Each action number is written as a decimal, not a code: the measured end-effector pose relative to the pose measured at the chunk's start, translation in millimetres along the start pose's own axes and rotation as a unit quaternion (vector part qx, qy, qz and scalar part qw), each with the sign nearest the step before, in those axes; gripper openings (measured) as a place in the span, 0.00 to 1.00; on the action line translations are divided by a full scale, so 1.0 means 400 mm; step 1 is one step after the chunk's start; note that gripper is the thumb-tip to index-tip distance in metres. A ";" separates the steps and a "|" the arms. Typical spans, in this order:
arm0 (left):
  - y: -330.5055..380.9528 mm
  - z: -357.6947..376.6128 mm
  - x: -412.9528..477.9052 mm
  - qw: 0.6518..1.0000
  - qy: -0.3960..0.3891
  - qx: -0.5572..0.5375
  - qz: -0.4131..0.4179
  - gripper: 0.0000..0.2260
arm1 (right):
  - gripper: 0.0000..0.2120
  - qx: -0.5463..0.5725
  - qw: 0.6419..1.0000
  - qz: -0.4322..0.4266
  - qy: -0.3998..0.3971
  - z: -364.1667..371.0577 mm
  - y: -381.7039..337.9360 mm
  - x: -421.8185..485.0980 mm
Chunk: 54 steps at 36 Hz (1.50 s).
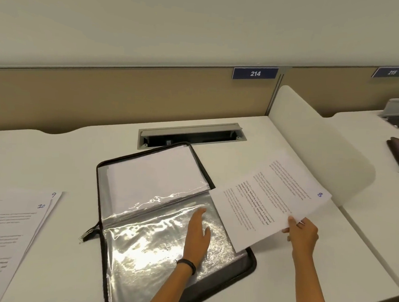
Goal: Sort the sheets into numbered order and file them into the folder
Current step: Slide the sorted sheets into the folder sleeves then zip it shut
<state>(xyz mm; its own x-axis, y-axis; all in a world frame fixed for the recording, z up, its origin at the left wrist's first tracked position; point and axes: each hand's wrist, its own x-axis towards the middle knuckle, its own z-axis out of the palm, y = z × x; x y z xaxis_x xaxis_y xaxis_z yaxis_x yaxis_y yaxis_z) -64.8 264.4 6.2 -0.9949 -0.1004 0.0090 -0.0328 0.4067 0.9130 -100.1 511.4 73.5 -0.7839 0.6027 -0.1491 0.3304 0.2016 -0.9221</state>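
White bench (76, 157), open folder (249, 262)
Right fingers (291, 223) pinch sheet 8 (270, 202) overlapping its right edge; left fingers (199, 216) flat on sleeve (150, 253)

The folder (250, 261) is edged in black fabric, and its clear plastic sleeves (155, 246) glare silver-white where light catches their wrinkles. The filed pages (155, 171) in its far half are plain white. The sheet numbered 8 (267, 201) is white with black print, some lines bold, and its numeral is in blue ink. The sheet marked 9 (54, 197) and the sheet marked 10 (6, 232) match it, with blue numerals on white. The surface (53, 156) is off-white, the partition (103, 98) tan, the 214 plate (255, 73) dark blue with white digits, and the wristband (188, 264) black.
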 end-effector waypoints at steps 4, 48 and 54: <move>-0.008 0.056 0.005 0.996 -0.021 0.079 0.022 0.24 | 0.01 0.054 0.998 0.012 -0.012 -0.012 0.003 0.029; -0.007 0.093 0.021 0.989 -0.006 0.148 0.018 0.43 | 0.13 0.156 0.985 -0.002 -0.079 0.035 0.045 0.018; -0.009 0.096 0.020 0.993 0.010 0.117 0.018 0.36 | 0.17 0.140 0.987 -0.019 -0.073 0.028 0.043 0.019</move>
<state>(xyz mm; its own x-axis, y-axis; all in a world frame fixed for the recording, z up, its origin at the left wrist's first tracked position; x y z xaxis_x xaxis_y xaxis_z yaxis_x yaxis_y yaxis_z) -76.3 297.0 -12.8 -0.9939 -0.0984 0.0506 -0.0201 0.6102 0.7920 -106.2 510.7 52.5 -0.8668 0.4776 -0.1436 0.1568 -0.0123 -0.9876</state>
